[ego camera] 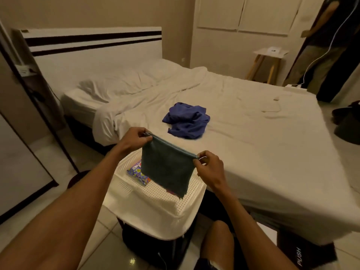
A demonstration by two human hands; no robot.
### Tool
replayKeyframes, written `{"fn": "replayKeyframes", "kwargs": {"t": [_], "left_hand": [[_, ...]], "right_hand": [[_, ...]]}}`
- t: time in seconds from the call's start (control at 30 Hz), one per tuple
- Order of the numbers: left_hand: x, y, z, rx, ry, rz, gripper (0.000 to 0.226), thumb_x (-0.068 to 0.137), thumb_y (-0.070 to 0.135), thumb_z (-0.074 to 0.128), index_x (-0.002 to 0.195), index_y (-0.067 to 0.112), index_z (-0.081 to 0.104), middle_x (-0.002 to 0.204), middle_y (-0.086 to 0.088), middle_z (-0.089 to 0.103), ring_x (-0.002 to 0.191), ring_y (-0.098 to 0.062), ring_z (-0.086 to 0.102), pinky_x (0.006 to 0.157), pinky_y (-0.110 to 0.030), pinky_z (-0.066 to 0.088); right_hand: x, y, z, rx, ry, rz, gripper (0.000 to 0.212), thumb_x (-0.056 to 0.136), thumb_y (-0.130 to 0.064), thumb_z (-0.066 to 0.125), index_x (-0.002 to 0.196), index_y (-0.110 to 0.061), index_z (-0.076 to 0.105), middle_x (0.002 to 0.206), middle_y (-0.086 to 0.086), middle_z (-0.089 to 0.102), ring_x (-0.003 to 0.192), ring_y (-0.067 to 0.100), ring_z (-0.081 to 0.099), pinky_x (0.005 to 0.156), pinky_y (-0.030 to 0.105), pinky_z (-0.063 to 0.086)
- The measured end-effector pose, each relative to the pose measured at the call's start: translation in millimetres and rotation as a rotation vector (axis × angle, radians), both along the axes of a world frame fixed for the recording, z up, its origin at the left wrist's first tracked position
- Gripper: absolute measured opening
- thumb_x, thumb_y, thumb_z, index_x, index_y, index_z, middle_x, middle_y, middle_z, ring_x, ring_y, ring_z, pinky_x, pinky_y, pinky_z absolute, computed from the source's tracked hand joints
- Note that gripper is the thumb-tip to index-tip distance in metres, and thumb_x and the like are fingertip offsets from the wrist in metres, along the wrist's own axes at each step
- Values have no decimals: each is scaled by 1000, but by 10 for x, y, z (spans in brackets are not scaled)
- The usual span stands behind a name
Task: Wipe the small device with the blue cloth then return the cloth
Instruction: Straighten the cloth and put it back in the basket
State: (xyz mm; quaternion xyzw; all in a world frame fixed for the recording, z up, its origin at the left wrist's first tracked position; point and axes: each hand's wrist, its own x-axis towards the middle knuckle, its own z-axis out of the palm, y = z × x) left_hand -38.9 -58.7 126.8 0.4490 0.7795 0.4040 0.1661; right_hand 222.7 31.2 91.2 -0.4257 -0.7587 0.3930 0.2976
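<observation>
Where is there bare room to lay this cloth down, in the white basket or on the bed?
In the basket, the perforated floor is bare between the colourful packet and the near rim. Its left corner is crowded, and the hanging cloth hides some of it. On the bed, a wide stretch of sheet is bare right of the crumpled purple garment.

Cloth (167, 168): we hold it over the basket (155, 192) (packet (136, 171) inside, left).
Bed (253, 143): behind, garment (187, 119) on it.

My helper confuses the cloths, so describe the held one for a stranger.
Beside the white bed stands a perforated basket. Above it the left hand and right hand pinch a flat, dark teal cloth by its top corners; the brighter blue bundle lies crumpled on the bed.
</observation>
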Motion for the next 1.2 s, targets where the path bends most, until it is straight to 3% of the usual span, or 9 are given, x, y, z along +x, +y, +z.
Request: {"fn": "replayKeyframes", "kwargs": {"t": [0.1, 0.17, 0.37, 0.43, 0.57, 0.83, 0.93, 1.03, 1.2], "left_hand": [[-15, 189, -450, -42, -57, 34, 13, 81, 20, 71, 90, 11, 70, 84, -8, 70, 72, -6, 60, 71, -26, 51], [0, 379, -824, -73, -33, 37, 5, 80, 12, 72, 84, 11, 70, 80, -10, 70, 60, 5, 59, 65, -20, 48], [-6, 966, -1747, -117, 5, 113, 11, 81, 16, 76, 90, 11, 73, 89, -9, 74, 82, -25, 69, 76, -36, 55], [-9, 1069, -1826, -141, 37, 89, 15, 82, 21, 75, 95, 13, 73, 90, -6, 74, 83, -23, 69, 76, -35, 55], [-16, 1132, -1867, -133, 112, 81, 20, 83, 28, 76, 99, 16, 73, 91, -5, 73, 83, -22, 68, 73, -32, 52], [184, 1015, -1753, -60, 564, 34, 22, 84, 20, 73, 104, 14, 65, 102, -9, 63, 90, -31, 63, 70, -39, 51], [340, 805, -1870, -125, 782, -185, 23, 90, 24, 59, 111, 14, 65, 116, -10, 64, 100, -30, 64, 83, -38, 51], [366, 564, -2081, -390, 920, -361, 57, 104, 44, 23, 129, 12, 63, 134, -10, 63, 121, -26, 63, 102, -40, 39], [373, 416, -2077, -657, 887, -449, 75, 104, 49, 4, 134, 11, 61, 134, -10, 64, 120, -28, 64, 104, -41, 27]], "right_hand": [[-55, 125, -226, -161, -68, -80, 9, 77, -25, 69, 71, -19, 67, 69, 3, 71, 69, 25, 70, 72, 44, 60], [-92, 276, -401, -154, -197, -94, 15, 76, -27, 68, 68, -15, 68, 68, 4, 70, 74, 25, 70, 71, 36, 56], [-269, 718, -856, -1, -623, 74, 17, 76, -27, 57, 80, -10, 60, 83, 11, 65, 79, 32, 67, 59, 31, 47], [-318, 804, -889, 48, -693, 119, 27, 80, -26, 57, 98, -8, 64, 100, 14, 69, 88, 33, 67, 71, 35, 56], [-373, 979, -830, 64, -840, 165, 38, 86, -26, 64, 118, -6, 59, 120, 15, 61, 106, 33, 64, 82, 34, 52], [-425, 992, -790, 211, -1003, 206, 26, 94, -14, 63, 119, -9, 59, 122, 11, 61, 110, 28, 64, 82, 33, 51], [-410, 846, -794, 352, -938, 207, 18, 97, -10, 56, 114, -8, 61, 116, 11, 64, 104, 28, 65, 76, 32, 47], [-352, 671, -870, 492, -940, 338, 21, 99, -15, 51, 112, -8, 66, 116, 13, 66, 108, 31, 60, 90, 37, 44], [-265, 583, -964, 490, -1019, 407, 31, 102, -35, 47, 110, -13, 67, 117, 11, 68, 118, 32, 54, 104, 42, 32]]}}
